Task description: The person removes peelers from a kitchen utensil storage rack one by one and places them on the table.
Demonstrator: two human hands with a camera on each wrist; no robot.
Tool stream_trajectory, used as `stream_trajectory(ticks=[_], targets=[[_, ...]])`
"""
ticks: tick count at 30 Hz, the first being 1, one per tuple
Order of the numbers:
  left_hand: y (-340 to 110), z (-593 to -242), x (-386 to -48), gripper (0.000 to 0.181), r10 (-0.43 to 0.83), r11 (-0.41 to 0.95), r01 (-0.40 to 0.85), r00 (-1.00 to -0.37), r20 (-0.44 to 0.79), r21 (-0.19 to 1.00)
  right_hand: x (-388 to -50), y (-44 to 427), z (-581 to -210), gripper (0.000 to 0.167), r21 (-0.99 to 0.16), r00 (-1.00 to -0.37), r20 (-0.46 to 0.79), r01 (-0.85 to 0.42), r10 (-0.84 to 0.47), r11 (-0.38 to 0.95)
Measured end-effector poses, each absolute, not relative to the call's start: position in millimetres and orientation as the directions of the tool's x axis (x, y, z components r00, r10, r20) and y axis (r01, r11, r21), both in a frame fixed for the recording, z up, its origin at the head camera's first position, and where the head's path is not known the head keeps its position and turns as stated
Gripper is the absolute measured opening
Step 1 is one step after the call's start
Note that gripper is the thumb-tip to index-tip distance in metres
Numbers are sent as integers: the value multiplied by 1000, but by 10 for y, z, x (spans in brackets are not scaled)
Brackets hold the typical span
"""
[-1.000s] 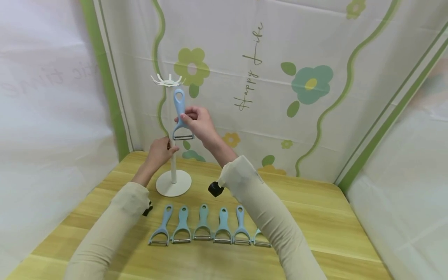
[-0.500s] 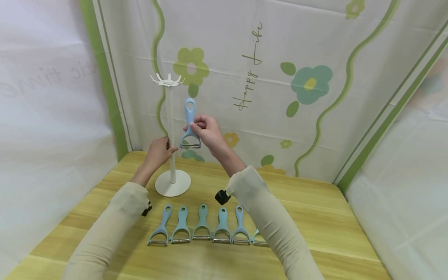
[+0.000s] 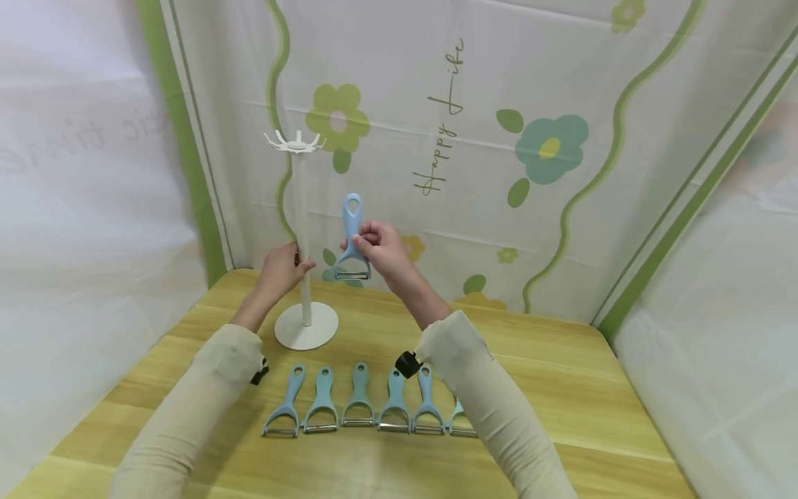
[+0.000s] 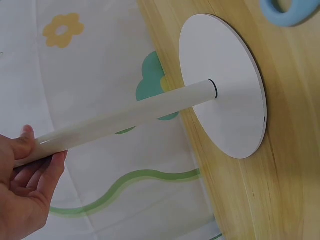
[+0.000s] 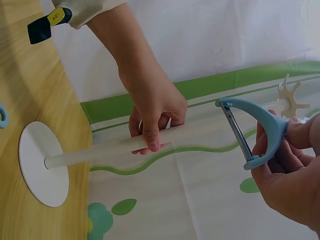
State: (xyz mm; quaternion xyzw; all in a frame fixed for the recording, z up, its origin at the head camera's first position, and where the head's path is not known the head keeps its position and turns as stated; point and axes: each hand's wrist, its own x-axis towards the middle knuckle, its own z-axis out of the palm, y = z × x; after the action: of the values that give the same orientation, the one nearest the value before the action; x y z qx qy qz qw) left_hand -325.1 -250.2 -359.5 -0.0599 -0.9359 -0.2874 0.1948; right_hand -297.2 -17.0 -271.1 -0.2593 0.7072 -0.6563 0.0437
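Observation:
A white stand with a round base [image 3: 306, 327] and a ring of upturned hooks [image 3: 296, 144] on top stands at the table's back left. My left hand [image 3: 280, 272] grips its pole [image 4: 120, 117] below the middle, thumb and fingers around it. To the right of the pole, my right hand [image 3: 385, 251] pinches a light blue peeler [image 3: 352, 220] by its handle. The peeler is upright, with its holed end up and its blade [image 5: 236, 131] down, apart from the stand. No peeler hangs on the hooks.
A row of several blue and green peelers [image 3: 359, 395] lies on the wooden table [image 3: 548, 388], handles pointing away from me. My right sleeve partly covers the rightmost peeler [image 3: 460, 421]. A patterned curtain [image 3: 399, 125] hangs right behind the table.
My right hand has moved right and down, carrying the light blue peeler away from the hooks and pole. The left hand keeps its grip, and the stand has stayed put.

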Motion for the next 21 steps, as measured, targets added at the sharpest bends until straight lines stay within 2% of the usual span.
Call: stream_trajectory(ticks=[21], targets=[[-2491,-3582,-3216,25,-1,816,216,-927,375,536,-2964,205,-3054,10,-966,-878,219,-255,-426,30]])
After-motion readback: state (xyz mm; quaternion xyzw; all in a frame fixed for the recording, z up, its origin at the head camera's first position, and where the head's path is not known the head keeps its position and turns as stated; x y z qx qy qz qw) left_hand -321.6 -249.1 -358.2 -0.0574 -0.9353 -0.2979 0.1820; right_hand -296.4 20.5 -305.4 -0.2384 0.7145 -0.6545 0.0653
